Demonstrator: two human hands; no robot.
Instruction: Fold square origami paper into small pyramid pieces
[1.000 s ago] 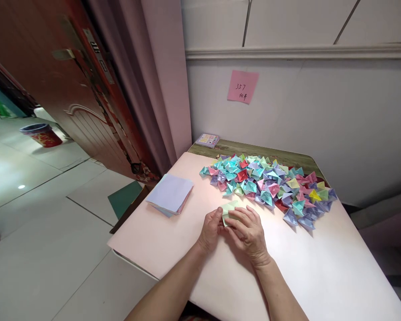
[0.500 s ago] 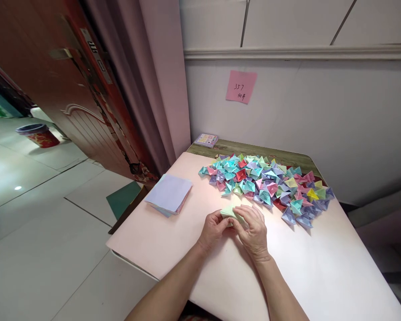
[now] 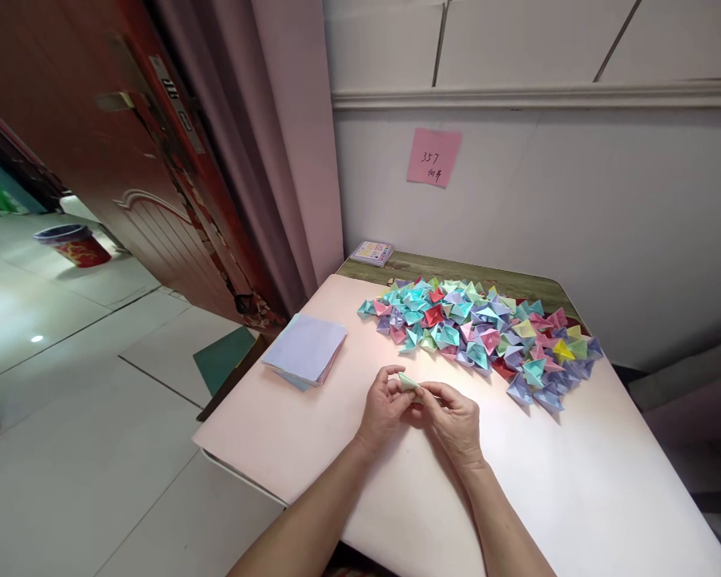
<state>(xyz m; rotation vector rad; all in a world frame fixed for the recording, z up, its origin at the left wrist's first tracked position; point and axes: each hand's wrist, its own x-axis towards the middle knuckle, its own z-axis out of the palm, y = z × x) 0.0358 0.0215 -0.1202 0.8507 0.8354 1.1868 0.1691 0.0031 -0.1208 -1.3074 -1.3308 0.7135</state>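
A small piece of folded pale green paper is pinched between my two hands above the table's near middle. My left hand grips it from the left, fingers curled around its side. From the right, my right hand pinches its edge between thumb and fingertips, partly hiding the lower part. Just beyond my hands lies a wide heap of folded paper boats in turquoise, lilac, pink, red, green and yellow.
A stack of square paper sheets, lilac on top, lies at the table's left. The pink-white tabletop ends at a back wall with a pink note. A packet sits at the far corner. A wooden door stands left.
The green paper now shows as a smaller, narrower triangle. My right hand's fingers have drawn back from over it to a pinch at its right edge.
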